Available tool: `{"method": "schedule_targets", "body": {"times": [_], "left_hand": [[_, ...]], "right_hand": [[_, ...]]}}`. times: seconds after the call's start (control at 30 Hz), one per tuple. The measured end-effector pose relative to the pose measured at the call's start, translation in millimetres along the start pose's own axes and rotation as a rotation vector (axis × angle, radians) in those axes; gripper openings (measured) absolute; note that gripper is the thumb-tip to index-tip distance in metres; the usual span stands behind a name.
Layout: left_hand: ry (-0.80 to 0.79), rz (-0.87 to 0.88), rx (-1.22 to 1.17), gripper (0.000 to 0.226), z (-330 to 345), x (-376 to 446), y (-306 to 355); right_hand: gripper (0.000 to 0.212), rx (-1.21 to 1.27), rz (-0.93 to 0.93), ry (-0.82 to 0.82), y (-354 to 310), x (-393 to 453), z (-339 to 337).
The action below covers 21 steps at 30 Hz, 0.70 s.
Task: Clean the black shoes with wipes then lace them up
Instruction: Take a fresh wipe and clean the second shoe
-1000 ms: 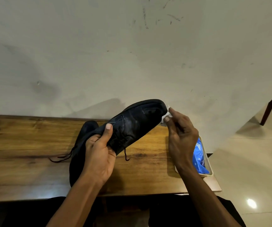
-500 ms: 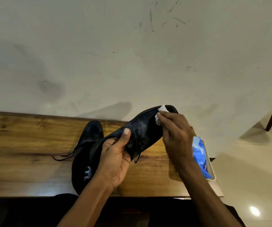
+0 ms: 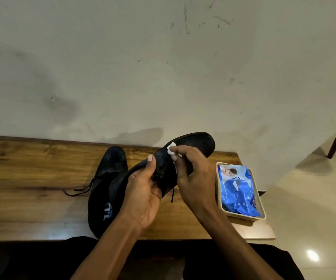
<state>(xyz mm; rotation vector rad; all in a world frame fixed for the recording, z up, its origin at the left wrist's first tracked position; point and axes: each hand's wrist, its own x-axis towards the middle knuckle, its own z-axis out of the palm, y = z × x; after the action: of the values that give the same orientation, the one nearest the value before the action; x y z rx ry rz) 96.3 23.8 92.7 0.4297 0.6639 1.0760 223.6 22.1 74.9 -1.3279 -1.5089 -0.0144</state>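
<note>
We wiped the raised black shoe (image 3: 191, 146) above the desk (image 3: 31, 168).

Our left hand (image 3: 142, 195) gripped it at mid-body, thumb on top; our right hand (image 3: 193, 174) pinched a white wipe (image 3: 172, 148) against its upper. The second shoe (image 3: 110, 164) lay on the desk to the left, the blue wipes pack (image 3: 237, 188) in a tray (image 3: 263, 216) to the right.

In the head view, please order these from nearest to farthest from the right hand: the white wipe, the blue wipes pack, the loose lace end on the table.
From the right hand:
1. White wipe: pinched in its fingers, against the held shoe.
2. Blue wipes pack: just to its right, in the beige tray.
3. Loose lace end: far to the left, beyond the other shoe.
</note>
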Motion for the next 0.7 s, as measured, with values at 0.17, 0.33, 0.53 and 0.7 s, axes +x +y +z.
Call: {"method": "schedule_targets", "body": {"times": [0.17, 0.33, 0.53, 0.7], "left_hand": [[0.025, -0.049, -0.067, 0.047, -2.2, -3.1, 4.5], [0.019, -0.052, -0.104, 0.041, 2.8, -1.4, 2.4], [0.012, -0.065, -0.134, 0.054, -3.9, 0.9, 5.6], [0.021, -0.039, -0.213, 0.054, -6.2, 5.3, 8.5]], "right_hand": [[0.024, -0.07, -0.12, -0.133, -4.8, -17.4, -9.7], [0.025, -0.218, -0.027, 0.002, 19.9, 7.2, -20.8], [0.024, -0.06, -0.055, -0.086, -9.8, -28.7, -7.6], [0.023, -0.045, 0.035, -0.035, 8.8, -22.4, -14.3]]}}
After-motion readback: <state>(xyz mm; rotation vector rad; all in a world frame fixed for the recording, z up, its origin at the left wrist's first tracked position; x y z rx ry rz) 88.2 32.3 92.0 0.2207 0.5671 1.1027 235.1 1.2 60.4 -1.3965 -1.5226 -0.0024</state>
